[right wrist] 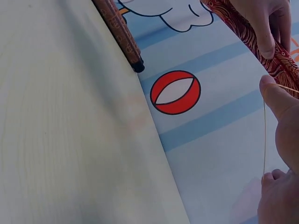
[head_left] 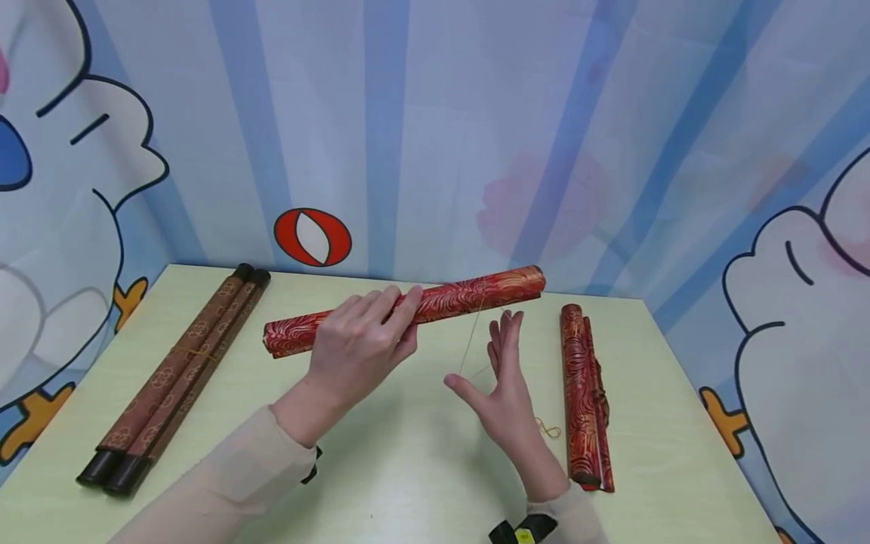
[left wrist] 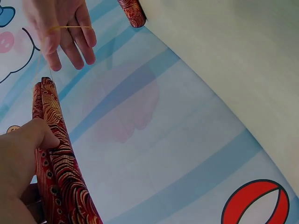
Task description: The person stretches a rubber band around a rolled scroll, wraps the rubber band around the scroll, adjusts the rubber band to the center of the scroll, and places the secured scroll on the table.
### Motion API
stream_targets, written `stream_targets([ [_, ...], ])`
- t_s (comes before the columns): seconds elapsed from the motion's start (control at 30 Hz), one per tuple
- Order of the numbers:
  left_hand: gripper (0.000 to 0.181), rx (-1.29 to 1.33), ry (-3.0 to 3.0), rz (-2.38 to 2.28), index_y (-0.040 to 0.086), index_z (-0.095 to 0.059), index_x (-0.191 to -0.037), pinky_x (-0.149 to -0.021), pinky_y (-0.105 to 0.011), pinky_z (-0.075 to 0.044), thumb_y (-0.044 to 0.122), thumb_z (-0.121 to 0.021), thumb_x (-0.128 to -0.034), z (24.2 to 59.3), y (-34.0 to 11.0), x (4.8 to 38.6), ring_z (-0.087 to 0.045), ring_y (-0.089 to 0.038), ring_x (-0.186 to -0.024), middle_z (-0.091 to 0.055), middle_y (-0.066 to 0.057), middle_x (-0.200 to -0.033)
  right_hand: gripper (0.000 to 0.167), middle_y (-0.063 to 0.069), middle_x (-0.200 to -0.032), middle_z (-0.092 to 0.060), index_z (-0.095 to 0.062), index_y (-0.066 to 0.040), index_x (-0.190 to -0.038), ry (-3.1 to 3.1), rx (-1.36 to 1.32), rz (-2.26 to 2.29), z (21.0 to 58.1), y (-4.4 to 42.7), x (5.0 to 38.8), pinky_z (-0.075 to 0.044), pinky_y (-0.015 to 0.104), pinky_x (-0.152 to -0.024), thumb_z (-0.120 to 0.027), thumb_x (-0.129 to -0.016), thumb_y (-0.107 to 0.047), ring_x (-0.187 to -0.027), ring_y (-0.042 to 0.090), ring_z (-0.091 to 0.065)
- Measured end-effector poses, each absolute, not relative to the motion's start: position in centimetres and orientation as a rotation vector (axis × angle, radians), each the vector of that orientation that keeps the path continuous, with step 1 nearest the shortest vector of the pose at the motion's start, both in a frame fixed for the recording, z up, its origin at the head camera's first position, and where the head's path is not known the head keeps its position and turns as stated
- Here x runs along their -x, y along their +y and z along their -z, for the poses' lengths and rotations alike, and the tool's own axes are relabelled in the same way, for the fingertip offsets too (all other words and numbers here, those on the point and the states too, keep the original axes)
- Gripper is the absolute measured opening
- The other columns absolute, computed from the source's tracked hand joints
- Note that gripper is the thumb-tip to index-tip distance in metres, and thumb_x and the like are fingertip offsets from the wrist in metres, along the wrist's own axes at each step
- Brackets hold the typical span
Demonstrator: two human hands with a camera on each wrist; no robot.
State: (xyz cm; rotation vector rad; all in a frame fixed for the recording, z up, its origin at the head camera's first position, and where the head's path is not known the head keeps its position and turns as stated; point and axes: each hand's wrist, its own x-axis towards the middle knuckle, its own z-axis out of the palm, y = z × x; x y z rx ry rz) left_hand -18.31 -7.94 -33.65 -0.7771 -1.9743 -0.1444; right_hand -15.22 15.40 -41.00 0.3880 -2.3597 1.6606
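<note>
My left hand (head_left: 360, 340) grips a red patterned roll (head_left: 476, 295) near its middle, holding it above the table, its right end tilted up. In the left wrist view the thumb of my left hand (left wrist: 23, 158) lies along the roll (left wrist: 65, 158). A thin yellow elastic (left wrist: 72, 27) is stretched between the spread thumb and fingers of my right hand (head_left: 506, 393) and runs up to the roll near its right end. The elastic (right wrist: 265, 135) also shows taut from the right thumb in the right wrist view.
Two brown rolls with black ends (head_left: 180, 370) lie banded together on the table (head_left: 408, 483) at the left. At the right lie red patterned rolls (head_left: 581, 400) with a dark tie. A loose yellow band (head_left: 549, 431) lies beside them. A patterned curtain (head_left: 448, 151) stands behind.
</note>
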Motion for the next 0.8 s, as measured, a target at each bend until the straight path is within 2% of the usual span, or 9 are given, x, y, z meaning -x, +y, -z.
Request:
stream_targets([
  [0.07,0.04,0.78,-2.007,0.145,0.006,-0.078,-0.123,-0.071,-0.039,-0.066,0.019,-0.086,-0.0853,33.6,-8.0,18.2,-0.075,-0.025,-0.077,-0.075,-0.012,-0.097,0.129,0.009,-0.18,0.008,0.017,-0.017,-0.17,-2.356,-0.419,-1.542,41.3,15.7,15.1,-0.022,0.043,-0.13,-0.085,-0.093,-0.01,-0.165,0.034,-0.013],
  [0.17,0.041,0.782,-2.055,0.153,0.007,-0.078,-0.123,-0.072,-0.039,-0.066,0.019,-0.087,-0.085,33.6,-8.1,18.0,-0.076,-0.025,-0.078,-0.076,-0.012,-0.098,0.124,0.014,-0.18,0.004,0.008,-0.011,-0.172,-2.326,-0.47,-1.313,41.7,16.2,15.1,-0.021,0.038,-0.131,-0.087,-0.091,-0.012,-0.164,0.038,-0.016],
  [0.33,0.043,0.779,-2.11,0.164,0.007,-0.078,-0.123,-0.07,-0.039,-0.066,0.019,-0.089,-0.0836,33.6,-8.4,17.8,-0.076,-0.024,-0.076,-0.075,-0.011,-0.095,0.107,0.018,-0.179,-0.007,-0.006,-0.006,-0.172,-2.252,-0.528,-1.01,42.7,17.3,15.3,-0.018,0.031,-0.13,-0.077,-0.099,-0.042,-0.163,0.039,-0.016],
  [0.43,0.042,0.778,-2.134,0.156,0.006,-0.079,-0.122,-0.067,-0.038,-0.066,0.021,-0.089,-0.084,33.7,-8.3,17.6,-0.076,-0.024,-0.074,-0.075,-0.011,-0.094,0.106,0.016,-0.179,-0.008,-0.009,-0.008,-0.172,-2.251,-0.497,-0.93,43.1,17.8,15.6,-0.029,0.045,-0.129,-0.075,-0.098,-0.047,-0.163,0.04,-0.018],
  [0.57,0.042,0.773,-2.167,0.15,0.006,-0.079,-0.122,-0.064,-0.036,-0.065,0.022,-0.088,-0.0843,33.9,-8.0,17.5,-0.076,-0.024,-0.07,-0.075,-0.01,-0.092,0.104,0.018,-0.179,-0.01,-0.014,-0.009,-0.172,-2.257,-0.451,-0.833,43.1,18.4,15.8,-0.039,0.065,-0.118,-0.075,-0.097,-0.049,-0.159,0.046,-0.025],
  [0.63,0.041,0.772,-2.182,0.156,0.007,-0.079,-0.121,-0.063,-0.036,-0.065,0.022,-0.088,-0.0841,33.8,-8.0,17.4,-0.075,-0.024,-0.069,-0.075,-0.01,-0.091,0.099,0.018,-0.178,-0.012,-0.019,-0.01,-0.172,-2.239,-0.459,-0.769,42.9,18.8,15.9,-0.038,0.061,-0.121,-0.07,-0.098,-0.053,-0.158,0.046,-0.027],
  [0.7,0.039,0.778,-2.195,0.166,0.007,-0.079,-0.12,-0.061,-0.036,-0.064,0.021,-0.088,-0.0841,33.7,-7.9,17.4,-0.075,-0.023,-0.068,-0.075,-0.009,-0.089,0.094,0.021,-0.177,-0.016,-0.025,-0.008,-0.17,-2.204,-0.492,-0.688,42.6,19.1,16.1,-0.035,0.051,-0.126,-0.066,-0.099,-0.054,-0.158,0.046,-0.028],
  [0.8,0.038,0.791,-2.214,0.178,0.008,-0.08,-0.119,-0.06,-0.036,-0.063,0.02,-0.088,-0.0839,33.5,-8.0,17.3,-0.074,-0.023,-0.067,-0.074,-0.007,-0.087,0.095,0.025,-0.173,-0.025,-0.036,-0.003,-0.165,-2.136,-0.565,-0.57,41.7,19.7,16.3,-0.027,0.037,-0.129,-0.084,-0.092,-0.04,-0.157,0.046,-0.032],
])
